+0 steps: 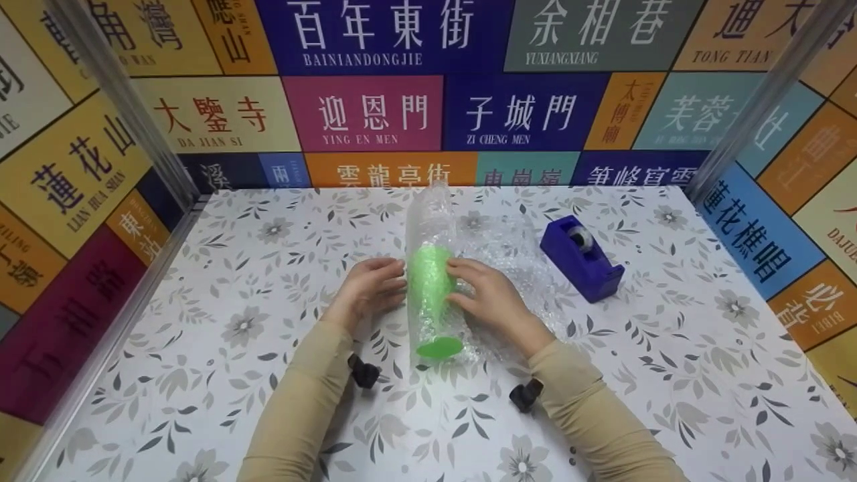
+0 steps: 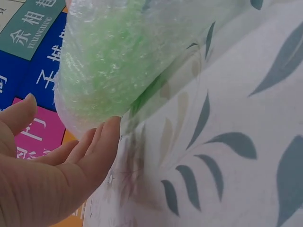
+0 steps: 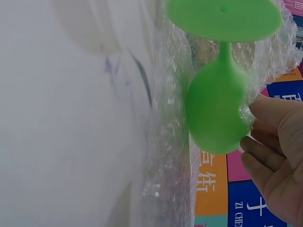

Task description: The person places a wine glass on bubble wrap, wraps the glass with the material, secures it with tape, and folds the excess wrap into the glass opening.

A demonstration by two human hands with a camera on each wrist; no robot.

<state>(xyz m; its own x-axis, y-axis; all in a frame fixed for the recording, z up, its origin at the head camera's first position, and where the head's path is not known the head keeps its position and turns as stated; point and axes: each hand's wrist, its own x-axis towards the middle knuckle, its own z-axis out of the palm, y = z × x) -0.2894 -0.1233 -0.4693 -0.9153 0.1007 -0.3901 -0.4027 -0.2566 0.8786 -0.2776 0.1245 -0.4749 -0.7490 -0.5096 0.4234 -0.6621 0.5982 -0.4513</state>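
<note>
At the middle of a flower-patterned bench [image 1: 201, 281], seen from the head camera, a person is working a green goblet [image 1: 432, 281] into a sheet of bubble wrap [image 1: 509, 261]. The goblet is lying on its side, its long axis running away from the person, foot toward them and bowl toward the far wall. The left hand [image 1: 368, 289] is resting against the wrapped bowl from the left, and the right hand [image 1: 487, 299] is meeting it from the right, so the goblet is lying directly between the two, about equally near each. A purple tape dispenser [image 1: 581, 258] is sitting well apart to the right, past the spread wrap, nearer the right hand.

From the left wrist camera, the left hand [image 2: 42, 175] is showing straight, relaxed fingers, tips touching the underside of the wrapped green bowl [image 2: 113, 61]; nothing is being clasped.

From the right wrist camera, the goblet [image 3: 218, 109] is showing its bare foot and stem, with bubble wrap [image 3: 170, 142] bunching along one side. The right hand [image 3: 277, 156] is pressing loosely bent fingers on wrap at the bowl's side, a light touch rather than a closed grip.
</note>
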